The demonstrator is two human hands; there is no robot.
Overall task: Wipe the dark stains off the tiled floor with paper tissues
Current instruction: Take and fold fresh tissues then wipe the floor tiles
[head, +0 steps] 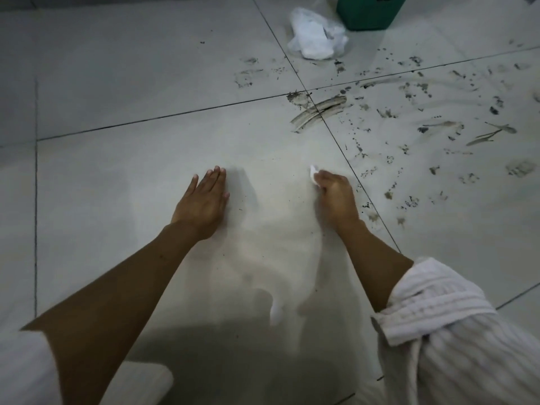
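In the head view, the left hand lies flat on the tiled floor, fingers straight and close together, seemingly propping the person's weight. The right hand is curled round a small wad of paper tissue, whose white tip shows beyond the knuckles and sits on or just above the tile. The tile under both hands looks nearly clean, with only fine specks. The dark stains lie ahead and to the right of the right hand, across the grout line that runs diagonally just beside it; the nearest spots sit right by its wrist, and the heaviest smear lies straight ahead at the crossing of the grout lines, its long axis slanting up to the right. The right hand is clearly the nearer one, so the next strokes likely go forward and rightward. A crumpled heap of white tissues rests beyond the stains beside a green container; a dark mark at its top edge is cut off, so no writing can be read.
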